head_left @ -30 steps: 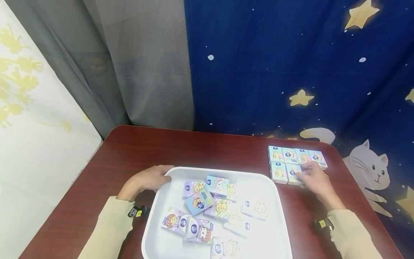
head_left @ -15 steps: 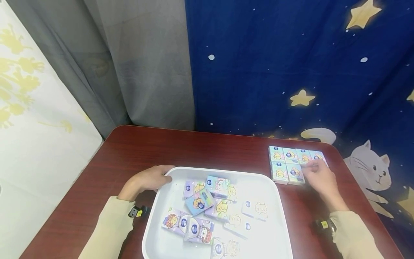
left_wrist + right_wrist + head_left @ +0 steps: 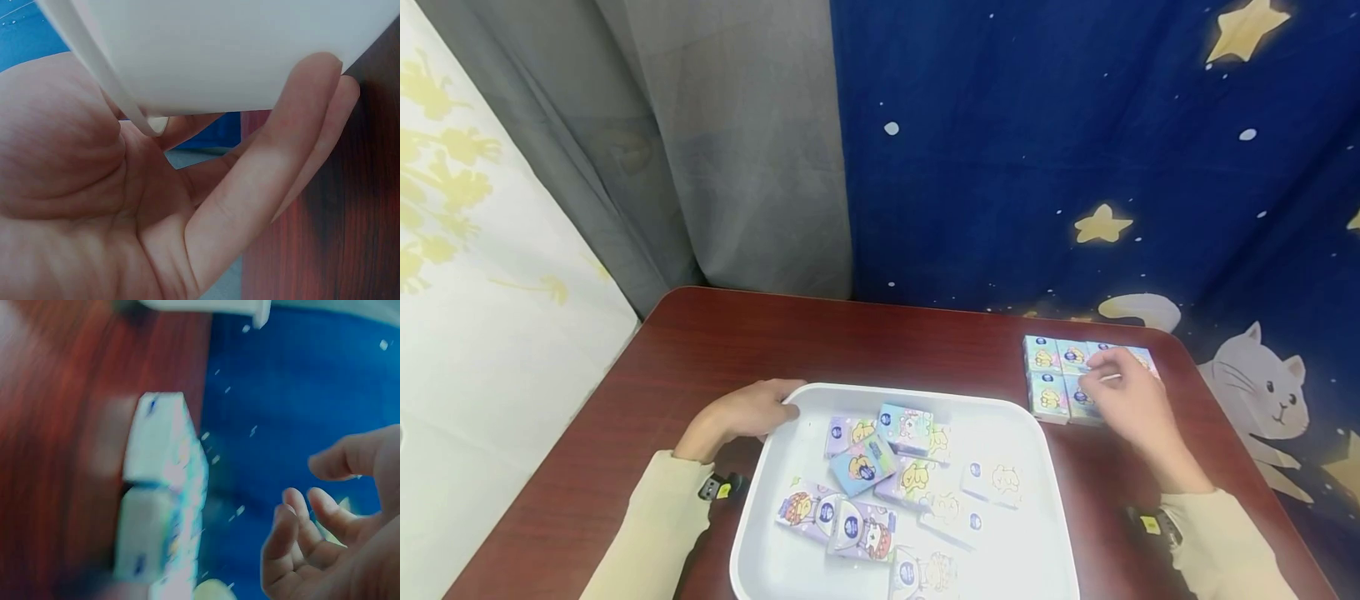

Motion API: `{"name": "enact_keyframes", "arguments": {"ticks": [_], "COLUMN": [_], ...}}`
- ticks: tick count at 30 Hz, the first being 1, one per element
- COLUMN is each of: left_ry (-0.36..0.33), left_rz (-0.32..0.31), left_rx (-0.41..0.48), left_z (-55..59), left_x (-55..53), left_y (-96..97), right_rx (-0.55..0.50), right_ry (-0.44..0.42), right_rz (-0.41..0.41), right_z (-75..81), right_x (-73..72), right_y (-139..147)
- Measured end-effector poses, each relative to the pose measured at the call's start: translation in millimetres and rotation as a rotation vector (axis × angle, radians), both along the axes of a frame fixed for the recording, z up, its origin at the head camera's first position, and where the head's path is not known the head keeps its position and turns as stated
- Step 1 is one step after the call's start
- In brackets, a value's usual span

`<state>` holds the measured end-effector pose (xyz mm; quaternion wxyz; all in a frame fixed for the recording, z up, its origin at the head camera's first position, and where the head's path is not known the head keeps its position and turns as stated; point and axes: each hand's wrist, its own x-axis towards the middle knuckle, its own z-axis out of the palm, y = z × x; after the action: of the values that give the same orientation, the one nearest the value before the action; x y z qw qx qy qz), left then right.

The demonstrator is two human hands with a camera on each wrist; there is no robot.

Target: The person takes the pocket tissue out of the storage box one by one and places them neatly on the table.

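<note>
My left hand grips the upper left corner of a white plastic tray. In the left wrist view, its fingers lie along the outer wall, and the rim crosses the palm. My right hand hovers over two rows of small pastel tissue packs at the table's right. It holds nothing; thumb and fingers are loosely bent and apart in the right wrist view. The hand hides part of the rows in the head view. Inside the tray lie several loose packs, purple, blue and pale, including a blue tissue pack.
The dark red wooden table has its back edge against a grey curtain and a blue starry curtain. A white patterned cloth hangs at the left. Some packs in the tray overlap each other.
My right hand has let go of the right-hand front-row tissue pack and lifted off it, leaving it beside its neighbour. The left hand and tray stay in place.
</note>
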<state>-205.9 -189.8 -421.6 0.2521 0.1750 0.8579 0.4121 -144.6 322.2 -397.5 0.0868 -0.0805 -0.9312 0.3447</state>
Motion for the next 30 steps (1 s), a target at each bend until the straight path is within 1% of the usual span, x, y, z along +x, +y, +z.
{"name": "enact_keyframes", "arguments": {"ticks": [6,12,19,24,30], "left_ry": [0.002,0.008,-0.002,-0.005,-0.008], "left_rz": [-0.001,0.004,0.010,0.006,-0.002], "left_rx": [-0.005,-0.023,-0.018,-0.019,-0.013], "left_z": [0.1,0.7,0.3,0.2,2.4], "left_x": [-0.8,-0.7,-0.4,-1.0,-0.7], "left_y": [-0.2,0.2,-0.3,-0.1,0.7], "right_rx": [0.044,0.071,0.135,0.175,0.186], "right_ry": [0.053,0.035,0.056,0.046,0.020], "right_rz": [0.150,0.282,0.419,0.500,0.605], "right_z": [19.9,32.3,38.7,41.0,40.5], "right_x": [3.8,8.2,11.4,12.5,12.5], "right_y": [-32,-64,-101,-126,-153]}}
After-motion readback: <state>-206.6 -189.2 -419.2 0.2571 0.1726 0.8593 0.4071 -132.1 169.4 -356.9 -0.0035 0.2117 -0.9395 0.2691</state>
